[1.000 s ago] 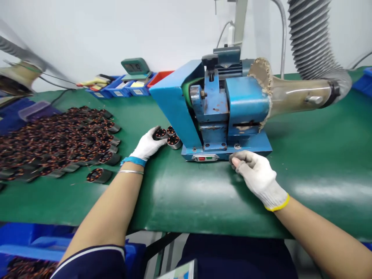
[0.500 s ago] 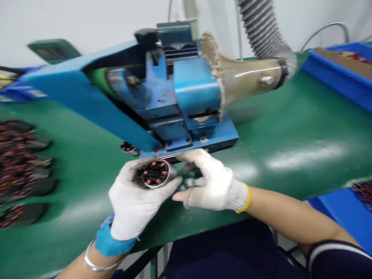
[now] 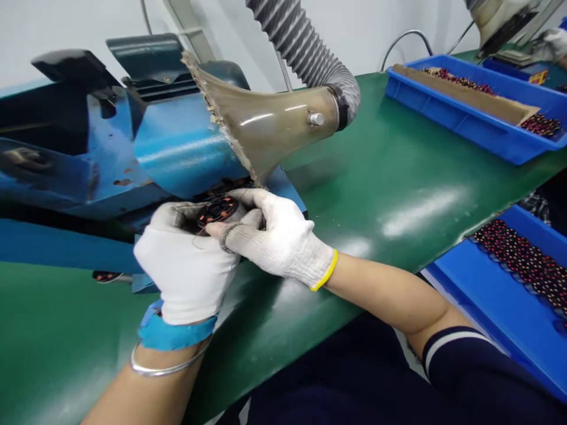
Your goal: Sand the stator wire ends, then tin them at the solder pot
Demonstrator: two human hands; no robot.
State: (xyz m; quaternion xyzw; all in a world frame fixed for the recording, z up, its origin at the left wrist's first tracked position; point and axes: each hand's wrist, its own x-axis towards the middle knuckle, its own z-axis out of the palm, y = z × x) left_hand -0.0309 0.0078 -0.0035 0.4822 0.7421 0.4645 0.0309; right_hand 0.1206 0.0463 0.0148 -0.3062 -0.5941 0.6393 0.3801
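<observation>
A motor stator [image 3: 220,211] with copper windings in a round metal housing is held up in front of the blue machine's base. My left hand [image 3: 188,262], in a white glove with blue tape at the wrist, wraps round its left side. From the right, my right hand [image 3: 279,233] closes on the same stator, its bare thumb tip at the rim and fingers at the far side. Thin loose wires stick out near both hands. Directly behind is the blue machine [image 3: 181,147]. Its lower front is partly hidden by my hands.
A clear brownish hood [image 3: 274,124] joins a grey ribbed hose [image 3: 301,41]. Another stator [image 3: 106,276] lies by the machine's left base. Blue trays [image 3: 452,127] of small dark parts stand at back right and lower right. At the far right edge shows another person's gloved hand [image 3: 556,41].
My view has swung to the right, so the stators at the left are out of sight. My right hand, apart from the stator before, now grips it with the left.
</observation>
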